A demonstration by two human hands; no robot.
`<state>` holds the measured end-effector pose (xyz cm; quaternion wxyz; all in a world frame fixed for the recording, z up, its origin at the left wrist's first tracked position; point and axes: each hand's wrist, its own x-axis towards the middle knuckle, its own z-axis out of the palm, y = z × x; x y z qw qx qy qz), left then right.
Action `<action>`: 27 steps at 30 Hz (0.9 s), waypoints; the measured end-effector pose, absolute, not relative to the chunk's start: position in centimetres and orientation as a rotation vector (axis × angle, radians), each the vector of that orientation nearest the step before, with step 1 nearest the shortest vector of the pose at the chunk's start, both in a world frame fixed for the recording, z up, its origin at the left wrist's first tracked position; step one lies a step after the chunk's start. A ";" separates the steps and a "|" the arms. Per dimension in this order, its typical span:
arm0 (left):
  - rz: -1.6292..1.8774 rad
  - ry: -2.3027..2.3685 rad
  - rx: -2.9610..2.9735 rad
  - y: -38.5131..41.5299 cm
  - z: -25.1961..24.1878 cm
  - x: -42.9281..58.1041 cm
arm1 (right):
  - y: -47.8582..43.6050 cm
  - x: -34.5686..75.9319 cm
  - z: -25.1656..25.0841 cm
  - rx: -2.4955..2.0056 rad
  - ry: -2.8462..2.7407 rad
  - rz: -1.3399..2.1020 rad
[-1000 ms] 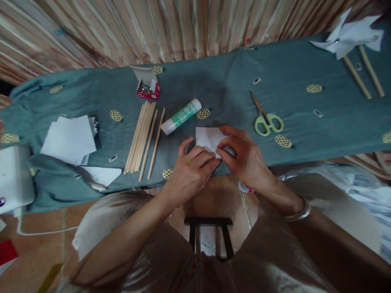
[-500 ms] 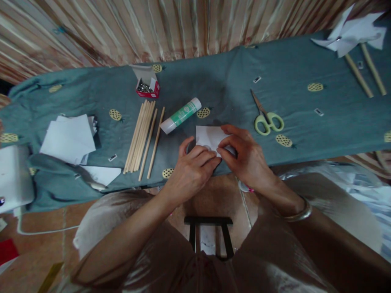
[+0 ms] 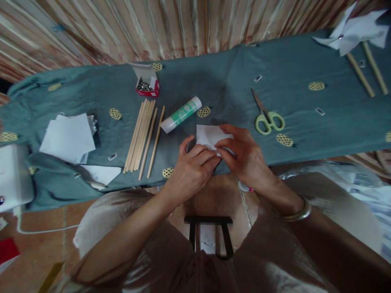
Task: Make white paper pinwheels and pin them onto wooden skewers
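Note:
A small sheet of white paper point(image 3: 209, 133) lies at the table's near edge, partly covered by both hands. My left hand point(image 3: 195, 169) is closed on its near side, with the fingers bent over the paper. Thumb and fingers of my right hand point(image 3: 241, 150) pinch the paper from the right. The hands hide its near part, so I cannot tell how it is folded there. Just beyond my left hand lies a glue stick point(image 3: 183, 114) with a green label. Scissors point(image 3: 267, 118) with light green handles rest to the right of my right hand.
Several wooden sticks point(image 3: 140, 136) lie left of the glue stick. Behind them stands an open red box point(image 3: 148, 87) of small metal pieces. A stack of white paper point(image 3: 69, 136) is at the left, near a white device point(image 3: 15, 177). Paper pinwheels point(image 3: 354, 32) lie at the far right.
The fingers of my right hand have shifted slightly to the left over the paper. My left hand keeps its place, and the other things lie as before.

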<state>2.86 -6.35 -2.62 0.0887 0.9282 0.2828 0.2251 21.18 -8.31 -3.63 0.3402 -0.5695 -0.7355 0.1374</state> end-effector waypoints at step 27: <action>0.693 0.898 2.800 -5.9 -2.6 3.6 | -9.3 20.4 -4.6 -1.453 -2.118 0.184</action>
